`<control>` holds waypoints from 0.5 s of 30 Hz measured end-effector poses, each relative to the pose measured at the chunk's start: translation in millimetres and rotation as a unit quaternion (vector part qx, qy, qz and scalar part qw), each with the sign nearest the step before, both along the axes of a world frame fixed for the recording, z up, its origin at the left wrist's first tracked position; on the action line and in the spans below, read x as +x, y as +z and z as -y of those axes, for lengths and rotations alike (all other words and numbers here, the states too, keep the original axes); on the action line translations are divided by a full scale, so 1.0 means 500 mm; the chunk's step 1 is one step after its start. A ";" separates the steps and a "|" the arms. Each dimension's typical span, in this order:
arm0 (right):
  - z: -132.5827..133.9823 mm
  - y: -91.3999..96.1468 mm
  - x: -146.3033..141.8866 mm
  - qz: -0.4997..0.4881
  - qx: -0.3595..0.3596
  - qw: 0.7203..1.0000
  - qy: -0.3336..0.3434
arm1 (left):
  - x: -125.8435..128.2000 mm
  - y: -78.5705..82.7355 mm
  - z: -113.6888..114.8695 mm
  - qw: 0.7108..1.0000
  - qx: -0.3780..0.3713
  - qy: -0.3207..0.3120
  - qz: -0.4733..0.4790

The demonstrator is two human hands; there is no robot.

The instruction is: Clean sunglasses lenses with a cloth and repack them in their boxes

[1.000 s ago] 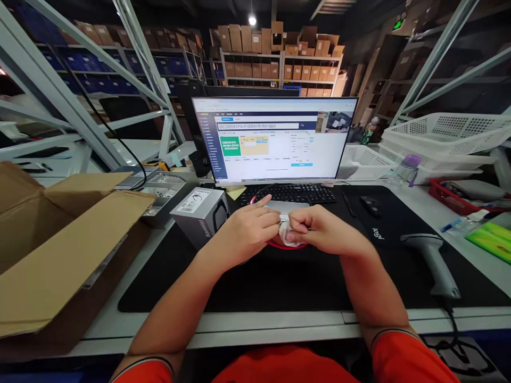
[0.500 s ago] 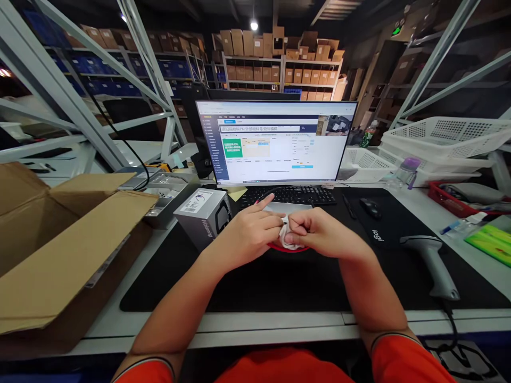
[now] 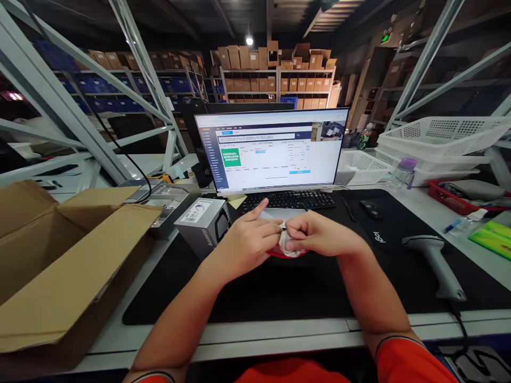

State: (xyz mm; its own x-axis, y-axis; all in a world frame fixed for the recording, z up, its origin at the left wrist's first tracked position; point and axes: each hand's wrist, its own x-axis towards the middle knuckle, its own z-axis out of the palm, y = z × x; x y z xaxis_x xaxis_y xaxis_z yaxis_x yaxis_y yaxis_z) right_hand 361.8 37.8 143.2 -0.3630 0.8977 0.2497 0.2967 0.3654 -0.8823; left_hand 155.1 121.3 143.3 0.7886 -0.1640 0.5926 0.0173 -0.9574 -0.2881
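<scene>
Over the middle of the black mat, my right hand (image 3: pixel 317 233) is closed, thumb and curled fingers pinching a crumpled white cloth (image 3: pixel 286 244). My left hand (image 3: pixel 253 234) meets it from the other side, its lower fingers bent in against the cloth and one finger pointing up. Their fingertips are partly hidden. Beneath the cloth shows the rim of a red item (image 3: pixel 293 255), whose kind I cannot make out. Just behind lies a flat silvery-grey thing (image 3: pixel 271 213), mostly covered by the hands. Left of my left hand stands a grey printed box (image 3: pixel 197 226), upright.
A monitor (image 3: pixel 275 154) and black keyboard (image 3: pixel 295 199) stand beyond my hands. An open cardboard box (image 3: pixel 75 266) is at the left. To the right are a mouse (image 3: pixel 370 209), a barcode scanner (image 3: pixel 437 260), white baskets (image 3: pixel 443 138) and a red basket (image 3: pixel 451 199).
The view has tilted up slightly, so the desk sits lower in the picture. Both hands stay together at the cloth, with only slight shifts of the fingers.
</scene>
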 end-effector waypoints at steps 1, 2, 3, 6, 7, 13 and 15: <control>0.000 0.003 0.015 -0.022 -0.028 0.999 0.041 | -0.002 0.002 0.001 1.000 -0.009 -0.009 0.004; 0.002 0.007 0.032 -0.042 -0.052 0.995 0.074 | -0.003 0.003 0.003 1.000 -0.017 -0.020 0.008; 0.003 0.010 0.050 -0.057 -0.070 0.992 0.091 | -0.004 0.005 0.006 0.999 -0.024 -0.028 0.013; 0.006 0.013 0.090 -0.076 -0.082 0.988 0.104 | -0.003 0.005 0.009 0.998 -0.037 -0.039 0.025; 0.005 0.012 0.098 -0.074 -0.079 0.989 0.101 | -0.003 0.004 0.009 0.998 -0.042 -0.040 0.026; 0.006 0.004 0.146 -0.113 -0.017 0.993 -0.014 | -0.008 0.004 -0.003 0.993 -0.095 -0.046 0.044; 0.015 0.008 0.166 -0.174 0.046 0.980 -0.084 | -0.012 0.008 -0.005 0.989 -0.120 -0.054 0.070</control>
